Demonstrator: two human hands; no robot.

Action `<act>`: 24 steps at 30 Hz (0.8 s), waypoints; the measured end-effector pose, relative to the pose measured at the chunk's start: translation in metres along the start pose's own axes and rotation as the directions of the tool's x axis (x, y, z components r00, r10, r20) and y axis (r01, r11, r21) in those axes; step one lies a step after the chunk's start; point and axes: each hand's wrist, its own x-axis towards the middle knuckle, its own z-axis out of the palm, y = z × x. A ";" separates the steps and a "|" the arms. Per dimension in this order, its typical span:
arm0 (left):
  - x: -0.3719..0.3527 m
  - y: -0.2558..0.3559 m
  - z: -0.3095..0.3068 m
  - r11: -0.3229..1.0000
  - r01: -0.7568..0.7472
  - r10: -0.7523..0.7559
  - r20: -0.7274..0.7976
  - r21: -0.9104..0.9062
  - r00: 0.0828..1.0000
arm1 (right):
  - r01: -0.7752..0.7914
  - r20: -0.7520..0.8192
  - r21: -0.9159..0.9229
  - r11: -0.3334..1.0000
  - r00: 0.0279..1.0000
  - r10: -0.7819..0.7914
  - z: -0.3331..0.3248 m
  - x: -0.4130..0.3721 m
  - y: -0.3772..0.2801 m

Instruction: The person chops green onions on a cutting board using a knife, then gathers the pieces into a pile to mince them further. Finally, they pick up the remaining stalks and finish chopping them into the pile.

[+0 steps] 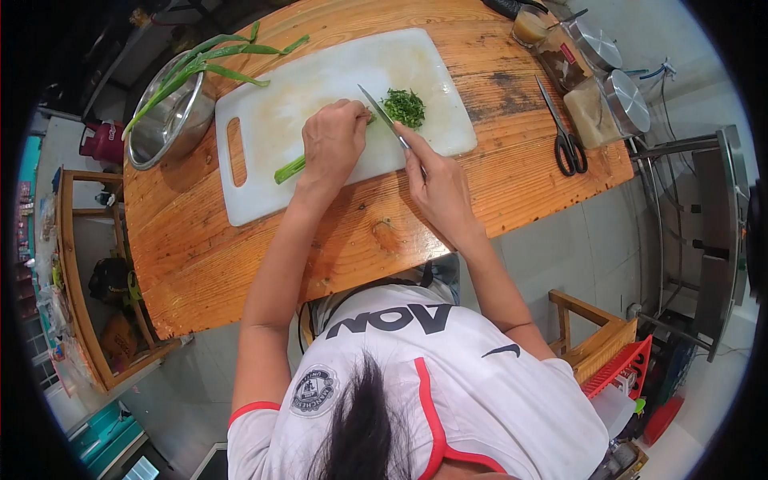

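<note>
My left hand (334, 142) is closed around a bunch of green onion stalks (290, 169) on the white cutting board (268, 104). The stalks' lower ends stick out to the left of my palm, and a short bit shows by the fingertips. In my right hand (436, 184) is a kitchen knife (376, 106), its blade pointing up and left, close beside my left fingers. A small pile of chopped green onion (403, 107) lies just right of the blade. My fingers hide the middle of the stalks.
A metal bowl (192, 120) with long green onions (188, 70) across its rim stands left of the board. Black-handled scissors (569, 152) lie to the right. Jars with metal lids (626, 102) and a glass (529, 26) line the right edge of the wooden table (232, 276).
</note>
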 end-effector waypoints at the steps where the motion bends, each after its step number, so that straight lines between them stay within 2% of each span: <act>1: -0.001 -0.005 0.000 0.998 0.007 -0.007 -0.002 -0.058 1.000 | 0.007 -0.014 -0.013 1.000 1.000 -0.007 0.002 0.000 0.001; 2: -0.002 -0.008 0.001 0.993 0.015 -0.016 -0.003 -0.116 1.000 | 0.014 -0.025 -0.026 1.000 1.000 -0.015 0.004 0.000 0.001; 5: -0.008 -0.009 0.006 0.994 -0.087 0.082 -0.065 -0.070 0.994 | 0.049 -0.006 -0.095 0.994 0.999 -0.050 0.005 0.001 0.002; 8: -0.012 -0.005 0.004 0.982 -0.114 0.102 -0.084 -0.150 0.991 | 0.095 0.018 -0.144 0.985 0.995 -0.094 0.006 -0.001 0.001; 11: -0.011 -0.011 0.004 0.975 -0.166 0.155 -0.080 -0.149 0.985 | 0.108 0.033 -0.144 0.984 0.994 -0.105 0.008 -0.001 0.003; 14: -0.010 -0.008 0.008 0.984 -0.050 0.042 -0.051 -0.172 0.998 | 0.084 0.042 -0.119 0.989 0.996 -0.080 0.006 -0.001 0.001; 17: -0.006 -0.004 0.011 0.979 -0.004 -0.009 -0.066 -0.201 0.998 | 0.091 0.047 -0.120 0.989 0.995 -0.086 0.003 0.000 0.004; 20: -0.003 0.000 0.009 0.982 0.023 -0.033 -0.048 -0.189 0.998 | 0.031 0.051 -0.084 0.996 0.998 -0.027 0.000 0.001 0.006; 23: -0.007 -0.003 0.010 0.980 -0.059 0.051 -0.048 -0.189 0.998 | -0.036 -0.057 0.023 0.999 0.998 0.037 -0.006 0.000 0.003; 24: -0.007 -0.003 0.009 0.976 -0.032 0.024 -0.041 -0.213 0.999 | -0.028 -0.047 0.016 0.999 0.998 0.029 -0.006 0.000 0.003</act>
